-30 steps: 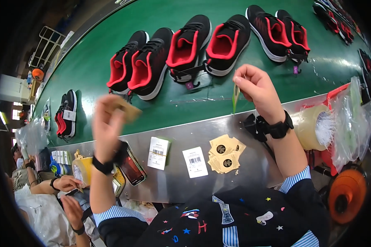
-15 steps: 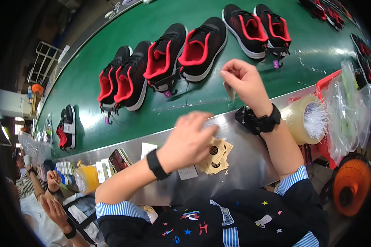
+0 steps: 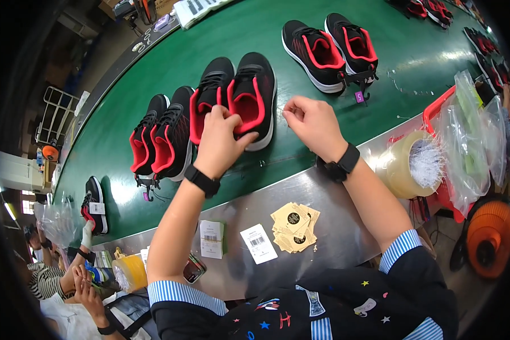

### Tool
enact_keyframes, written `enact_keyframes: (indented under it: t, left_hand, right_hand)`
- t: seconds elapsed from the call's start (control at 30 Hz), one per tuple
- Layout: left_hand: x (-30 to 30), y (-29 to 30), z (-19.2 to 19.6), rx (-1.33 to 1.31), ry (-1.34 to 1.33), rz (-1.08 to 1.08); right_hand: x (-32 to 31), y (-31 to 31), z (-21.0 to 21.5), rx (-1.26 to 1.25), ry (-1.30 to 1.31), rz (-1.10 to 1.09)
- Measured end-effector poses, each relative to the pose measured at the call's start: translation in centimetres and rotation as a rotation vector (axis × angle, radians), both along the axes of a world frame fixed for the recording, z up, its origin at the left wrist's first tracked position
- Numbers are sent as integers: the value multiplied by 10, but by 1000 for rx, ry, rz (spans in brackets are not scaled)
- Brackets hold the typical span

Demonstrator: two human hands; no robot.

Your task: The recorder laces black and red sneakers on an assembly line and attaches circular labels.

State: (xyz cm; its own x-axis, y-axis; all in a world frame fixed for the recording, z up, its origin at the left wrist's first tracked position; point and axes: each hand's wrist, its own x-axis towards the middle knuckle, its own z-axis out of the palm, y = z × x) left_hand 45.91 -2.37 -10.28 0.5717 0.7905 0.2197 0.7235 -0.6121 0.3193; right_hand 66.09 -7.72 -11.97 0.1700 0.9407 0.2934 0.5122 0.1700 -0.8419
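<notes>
Left hand now on the shoe, right pinching something fine

Since half a second ago: left hand point(image 3: 220, 141) has come up off the steel ledge, where it was over the stack of tan tags point(image 3: 293, 226), and now sits on the middle pair of black-and-red shoes point(image 3: 235, 99) on the green belt point(image 3: 153, 62). Fingers curled over the collar, thumb inside the right-hand shoe of the pair, so it grips that shoe. Right hand point(image 3: 314, 123) has dropped to the belt just beside the same shoe's toe side; fingertips pinched narrow on something too thin to make out, maybe a tag string.

Shoe pair lies mid-belt, toes away from the worker, soles down. Another pair point(image 3: 158, 136) to the left already carries a hanging tag; a further pair point(image 3: 337, 48) sits up-belt to the right, also tagged.

Risks, as I judge them:
- If the belt is running, a one-handed hold could drag the pair askew or split the two shoes
- Pinched item is tiny; loosen the pinch and it would be hard to find against the green
- Left forearm reaches across the ledge above the white barcode labels point(image 3: 235, 242) and tan tags; a sleeve sweep on the way back might scatter them
- Roll of clear tape point(image 3: 399, 170) and plastic bags point(image 3: 470, 141) crowd the right elbow; a wide swing might knock them off the edge
</notes>
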Motion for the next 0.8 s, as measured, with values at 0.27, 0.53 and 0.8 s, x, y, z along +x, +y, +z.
enact_keyframes:
  t: [0.27, 0.53, 0.8]
  left_hand:
    - [-14, -13, 11, -19, 119, 65]
    - [-11, 48, 5, 168, -51, -66]
    - [1, 61, 4, 69, 58, 11]
  right_hand:
    - [-19, 52, -13, 184, -385, 19]
    - [-29, 78, -17, 243, -525, 112]
    - [-27, 85, -20, 338, -621, 243]
